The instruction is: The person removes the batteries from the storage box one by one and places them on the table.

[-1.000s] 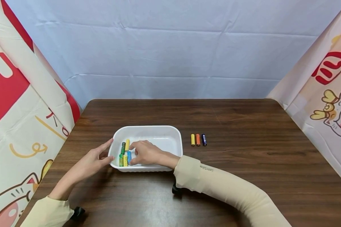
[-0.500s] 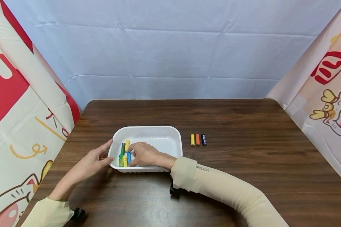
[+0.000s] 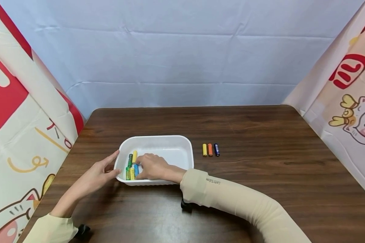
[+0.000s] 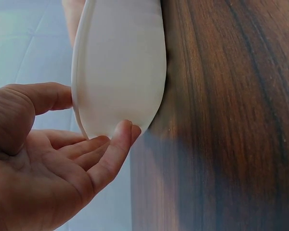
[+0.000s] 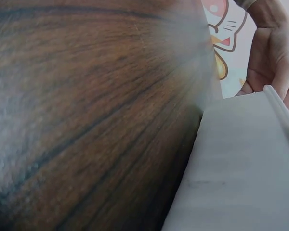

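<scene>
In the head view my left hand [image 3: 98,177] holds the left end of a white plastic tray [image 3: 187,148], thumb and index fingertip at its rim. The left wrist view shows that thumb [image 4: 53,97] against the rim and the other fingers bent against the end wall. Inside the tray my right hand [image 3: 154,167] pinches a blue battery [image 3: 136,169] between thumb and fingers. This battery stands alongside a yellow battery [image 3: 132,173] and a green one [image 3: 127,173]. Behind them lie a dark green battery [image 3: 130,160] and another yellow battery [image 3: 135,157].
To the tray's right a yellow battery [image 3: 204,150], an orange battery [image 3: 210,150] and a dark blue battery [image 3: 217,150] lie in a row on the brown wooden table [image 3: 261,152]. A pale cloth [image 3: 182,50] hangs behind the table, with printed cloths at both sides.
The head view has shifted slightly. Both hands stay in place, the left at the tray's end and the right on the blue battery.
</scene>
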`<action>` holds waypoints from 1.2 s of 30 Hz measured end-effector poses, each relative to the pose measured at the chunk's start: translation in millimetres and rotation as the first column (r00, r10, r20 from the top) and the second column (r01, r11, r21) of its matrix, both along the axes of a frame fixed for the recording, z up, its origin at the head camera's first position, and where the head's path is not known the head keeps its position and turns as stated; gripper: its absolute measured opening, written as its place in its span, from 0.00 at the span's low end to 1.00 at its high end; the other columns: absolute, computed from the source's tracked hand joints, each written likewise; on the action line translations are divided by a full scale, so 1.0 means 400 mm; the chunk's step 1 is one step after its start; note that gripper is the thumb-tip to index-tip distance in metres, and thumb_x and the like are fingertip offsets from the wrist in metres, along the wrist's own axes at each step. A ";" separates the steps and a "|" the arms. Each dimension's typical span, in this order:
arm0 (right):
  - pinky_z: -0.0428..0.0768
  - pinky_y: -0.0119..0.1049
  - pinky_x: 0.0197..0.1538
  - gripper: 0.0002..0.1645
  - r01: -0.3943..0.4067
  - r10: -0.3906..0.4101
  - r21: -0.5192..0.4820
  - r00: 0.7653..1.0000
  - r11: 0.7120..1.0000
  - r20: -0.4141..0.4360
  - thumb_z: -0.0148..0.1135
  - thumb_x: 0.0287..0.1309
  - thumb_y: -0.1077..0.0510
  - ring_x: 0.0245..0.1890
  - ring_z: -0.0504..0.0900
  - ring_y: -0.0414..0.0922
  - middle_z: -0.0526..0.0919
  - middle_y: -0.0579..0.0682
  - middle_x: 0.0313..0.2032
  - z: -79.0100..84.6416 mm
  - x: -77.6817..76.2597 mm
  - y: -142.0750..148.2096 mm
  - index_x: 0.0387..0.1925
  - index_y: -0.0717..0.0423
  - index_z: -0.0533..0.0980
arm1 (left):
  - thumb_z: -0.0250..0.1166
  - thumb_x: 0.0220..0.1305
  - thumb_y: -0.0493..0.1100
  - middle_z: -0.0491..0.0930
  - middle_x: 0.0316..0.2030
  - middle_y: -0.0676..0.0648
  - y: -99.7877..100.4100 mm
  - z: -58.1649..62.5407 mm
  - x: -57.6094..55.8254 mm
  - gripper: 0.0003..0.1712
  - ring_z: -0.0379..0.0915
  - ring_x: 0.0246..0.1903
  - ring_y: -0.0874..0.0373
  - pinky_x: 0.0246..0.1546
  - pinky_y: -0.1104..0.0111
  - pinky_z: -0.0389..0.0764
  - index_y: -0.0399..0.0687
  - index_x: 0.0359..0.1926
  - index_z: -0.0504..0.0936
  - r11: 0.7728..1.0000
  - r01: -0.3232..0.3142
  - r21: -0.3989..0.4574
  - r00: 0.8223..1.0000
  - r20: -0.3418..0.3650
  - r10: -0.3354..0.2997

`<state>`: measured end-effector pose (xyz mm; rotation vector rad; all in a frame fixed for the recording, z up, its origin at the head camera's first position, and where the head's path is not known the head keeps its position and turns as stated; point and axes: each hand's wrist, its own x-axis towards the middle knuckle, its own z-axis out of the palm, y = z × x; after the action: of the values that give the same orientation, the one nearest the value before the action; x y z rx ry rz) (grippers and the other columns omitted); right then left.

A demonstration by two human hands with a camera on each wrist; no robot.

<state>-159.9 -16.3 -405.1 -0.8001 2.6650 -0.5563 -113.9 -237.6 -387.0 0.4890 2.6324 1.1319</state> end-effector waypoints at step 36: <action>0.70 0.30 0.33 0.22 0.026 -0.024 -0.249 1.000 0.968 0.012 0.75 0.53 0.46 0.25 0.70 0.36 0.77 0.42 0.28 0.127 -0.026 0.157 0.40 0.58 0.82 | 0.63 0.74 0.38 0.74 0.62 0.27 -0.001 0.002 -0.002 0.43 0.79 0.53 0.43 0.45 0.61 0.82 0.29 0.79 0.50 1.000 -0.015 -0.004 1.000 0.025 0.015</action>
<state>-170.4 46.6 -354.5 -0.8280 2.6330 -0.9128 -114.8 -237.9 -386.4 0.4524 2.6207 1.1297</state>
